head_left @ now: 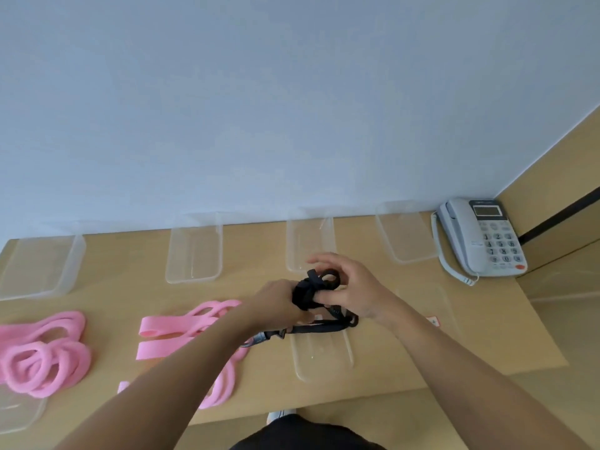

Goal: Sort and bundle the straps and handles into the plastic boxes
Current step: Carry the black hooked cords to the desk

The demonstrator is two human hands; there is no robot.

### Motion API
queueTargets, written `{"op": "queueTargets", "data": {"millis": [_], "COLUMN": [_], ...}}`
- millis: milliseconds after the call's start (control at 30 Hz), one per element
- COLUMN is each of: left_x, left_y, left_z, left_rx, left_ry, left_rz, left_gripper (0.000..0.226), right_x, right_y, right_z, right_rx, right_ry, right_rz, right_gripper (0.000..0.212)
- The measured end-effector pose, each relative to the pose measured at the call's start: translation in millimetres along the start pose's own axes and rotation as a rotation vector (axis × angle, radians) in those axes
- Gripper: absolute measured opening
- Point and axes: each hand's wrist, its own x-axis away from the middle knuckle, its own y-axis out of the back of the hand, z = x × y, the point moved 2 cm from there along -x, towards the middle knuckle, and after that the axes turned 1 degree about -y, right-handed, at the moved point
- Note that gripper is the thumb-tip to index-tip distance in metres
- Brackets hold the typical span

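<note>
1. Left hand [277, 302] grips the bundled black strap [306, 292], fingers curled round it.
2. Right hand [352, 287] pinches its loop.
3. Bundle held above table [256, 254] centre; tail trails across a clear lid [321, 358].

With the strap bundle [308, 290] at mid-table [256, 251] as dial centre, a row stands along the wall: first box [42, 264] at nine o'clock, second box [194, 251] at ten, third box [310, 238] at twelve, fourth box [406, 235] at two. The telephone [483, 238] sits beyond it. Flat straps [168, 332] lie at eight, with padded loops [45, 352] farther out. What seems to be a lid [321, 358] lies at six.
</note>
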Motion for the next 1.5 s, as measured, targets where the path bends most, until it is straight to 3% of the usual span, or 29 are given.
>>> {"op": "queueTargets", "data": {"millis": [67,133,267,333,433,500,567,667,767,1100,1267,1500], "left_x": [0,1,4,5,8,11,16,32,57,181,265,400], "left_y": [-12,-25,-55,-73,-96,-106,-114,-121,-124,-114,-121,-153], "left_z": [-4,-3,8,11,12,10,10,7,0,59,119,224], "left_rx": [0.007,-0.029,-0.334,-0.454,-0.585,-0.641,-0.703,-0.601,-0.436,-0.316,-0.207,-0.099], "left_ry": [-0.025,-0.061,-0.125,-0.103,-0.032,0.003,0.023,0.022,-0.042,0.192,0.407,0.65], "left_rz": [0.04,0.047,0.071,0.067,-0.045,-0.117,-0.183,-0.316,-0.513,-0.777,-0.893,-0.997], "left_gripper": [0.014,0.021,0.049,0.053,0.042,0.05,0.066,0.077,0.067,0.066,0.069,0.069], "right_x": [8,22,55,64,72,77,82,90,98,86,80,97], "right_y": [6,11,17,18,19,22,24,23,16,-56,-123,-254], "right_z": [-9,-29,-73,-89,-108,-113,-116,-120,-119,-60,-22,26], "right_rx": [-0.013,-0.098,-0.165,-0.092,0.119,0.322,0.479,0.635,0.677,0.719,0.81,0.895], "right_ry": [-0.024,-0.101,-0.225,-0.221,-0.188,-0.139,-0.082,0.001,0.077,0.479,0.559,0.651], "right_rz": [-0.032,-0.036,0.032,0.016,-0.058,-0.084,-0.064,-0.063,-0.064,-0.067,0.112,0.317], "right_gripper": [0.039,0.036,0.029,0.03,0.023,0.032,0.059,0.096,0.111,0.085,0.094,0.089]}}
